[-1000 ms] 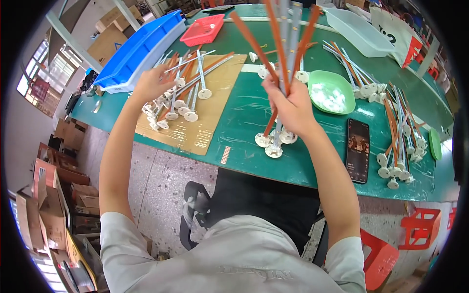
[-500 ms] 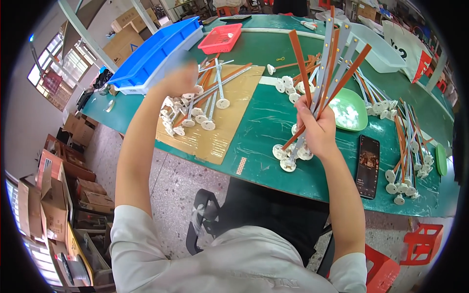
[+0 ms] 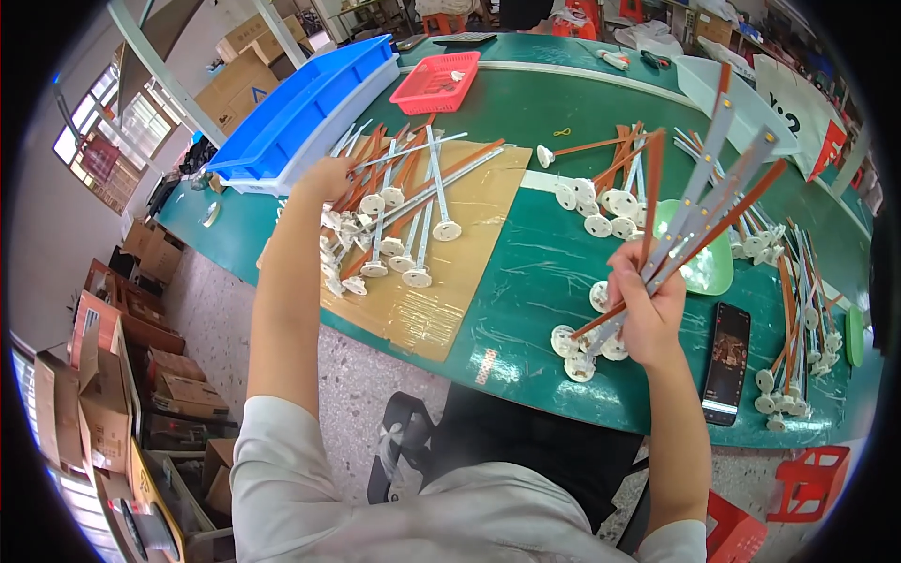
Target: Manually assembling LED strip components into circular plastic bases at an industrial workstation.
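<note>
My right hand (image 3: 649,302) is closed around a bundle of LED light strips (image 3: 696,220), narrow bars with grey faces bearing small yellow chips and some orange-brown sides. Their upper ends lean right; white round end pieces (image 3: 579,366) hang below the fist. My left hand (image 3: 328,178) is at the left side of a loose pile of similar strips (image 3: 434,183) on a cardboard sheet (image 3: 427,324). Its fingers are turned away from view, so whether they hold a strip is unclear. More strips with round white ends (image 3: 619,202) lie beyond my right hand.
A blue tray (image 3: 310,113) and a red basket (image 3: 435,83) stand behind the pile. Right of my right hand are a green dish (image 3: 710,267), a phone (image 3: 727,361) and another heap of strips (image 3: 798,319). A clear bin (image 3: 732,103) sits at the far right.
My left hand has shifted left across the pile, uncovering more strips. My right hand has come a little nearer and rightward, its bundle tilting further right. The whole view has also shifted.
</note>
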{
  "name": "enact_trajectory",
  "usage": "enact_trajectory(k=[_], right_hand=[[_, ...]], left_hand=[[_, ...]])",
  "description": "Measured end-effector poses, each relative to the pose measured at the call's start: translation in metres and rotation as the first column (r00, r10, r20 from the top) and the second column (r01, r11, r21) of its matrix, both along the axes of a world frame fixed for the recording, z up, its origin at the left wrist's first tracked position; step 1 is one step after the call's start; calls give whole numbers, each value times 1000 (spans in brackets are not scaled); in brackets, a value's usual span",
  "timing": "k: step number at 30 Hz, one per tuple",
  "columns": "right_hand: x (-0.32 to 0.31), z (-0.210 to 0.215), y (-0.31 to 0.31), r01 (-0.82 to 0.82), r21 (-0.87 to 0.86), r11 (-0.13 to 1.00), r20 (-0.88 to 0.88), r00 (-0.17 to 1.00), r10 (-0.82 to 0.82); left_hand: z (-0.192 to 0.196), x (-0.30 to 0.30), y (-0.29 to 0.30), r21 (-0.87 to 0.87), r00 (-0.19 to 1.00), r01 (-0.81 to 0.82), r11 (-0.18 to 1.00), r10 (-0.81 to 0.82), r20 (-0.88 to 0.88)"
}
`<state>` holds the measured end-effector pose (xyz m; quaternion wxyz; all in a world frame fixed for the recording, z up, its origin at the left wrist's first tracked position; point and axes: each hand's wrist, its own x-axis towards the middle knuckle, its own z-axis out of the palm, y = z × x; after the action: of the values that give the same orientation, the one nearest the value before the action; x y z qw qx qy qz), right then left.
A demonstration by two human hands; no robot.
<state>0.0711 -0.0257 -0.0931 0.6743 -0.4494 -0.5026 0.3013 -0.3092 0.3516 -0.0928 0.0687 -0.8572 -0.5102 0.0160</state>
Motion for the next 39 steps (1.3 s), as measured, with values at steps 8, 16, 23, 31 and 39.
enact_trajectory(k=[8,16,23,31,39], right_hand=[[2,-6,3,15,6,1000,-19,1000,-15],[4,-7,5,-16,31,999,-19,1000,16],[5,-6,-1,-4,1,1000,-12,1000,4],[6,-5,2,-5,-113,994,40,999,10],[12,-6,12,28,27,999,176,984,-32]], left_hand=[[24,25,-16,119,967,-137,983,159,-201],[38,-1,14,138,997,-6,990,17,-77],[55,38,-21,-141,967,-252,958,256,15],[-19,59,14,52,999,45,998,-44,-15],[28,76,6,283,977,-162,945,194,-89]])
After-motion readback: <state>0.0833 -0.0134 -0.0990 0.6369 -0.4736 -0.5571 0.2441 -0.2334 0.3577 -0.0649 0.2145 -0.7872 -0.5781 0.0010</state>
